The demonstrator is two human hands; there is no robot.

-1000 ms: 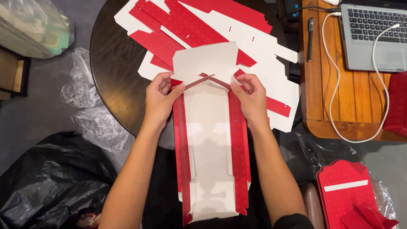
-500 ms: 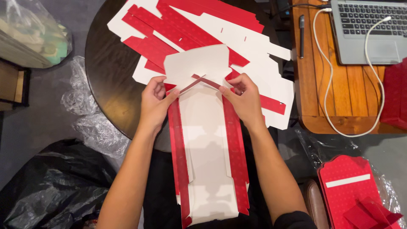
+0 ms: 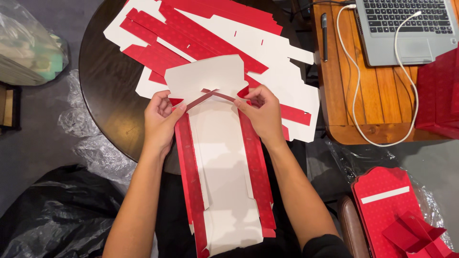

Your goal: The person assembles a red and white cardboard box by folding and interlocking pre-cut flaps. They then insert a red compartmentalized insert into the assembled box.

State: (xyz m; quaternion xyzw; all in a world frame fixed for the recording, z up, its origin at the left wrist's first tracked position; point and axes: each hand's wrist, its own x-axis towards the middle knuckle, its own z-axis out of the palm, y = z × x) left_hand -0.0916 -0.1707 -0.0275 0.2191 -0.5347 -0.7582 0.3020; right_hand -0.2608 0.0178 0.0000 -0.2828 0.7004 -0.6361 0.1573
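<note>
At the far left of the frame I see a clear plastic bag (image 3: 28,45) on the grey floor and black plastic sheeting (image 3: 52,215) lower down, both well apart from the work. My left hand (image 3: 161,119) pinches the upper end of the left red side wall of the box blank (image 3: 224,177), thumb over the fold. The blank is a long flat carton, white inside with red walls. Its long axis runs from my lap at bottom centre up to the round dark table (image 3: 107,81), and its far end flap rests on the stack of flat blanks (image 3: 215,33). My right hand (image 3: 262,114) grips the matching corner of the right wall, fingers curled on a small red tab. Both hands sit equally near that far end, just beside each other. Open room lies between them; the table edge passes under my wrists. To the right are the wooden desk (image 3: 344,95), a laptop (image 3: 406,28), and folded red boxes (image 3: 397,210) at lower right.
</note>
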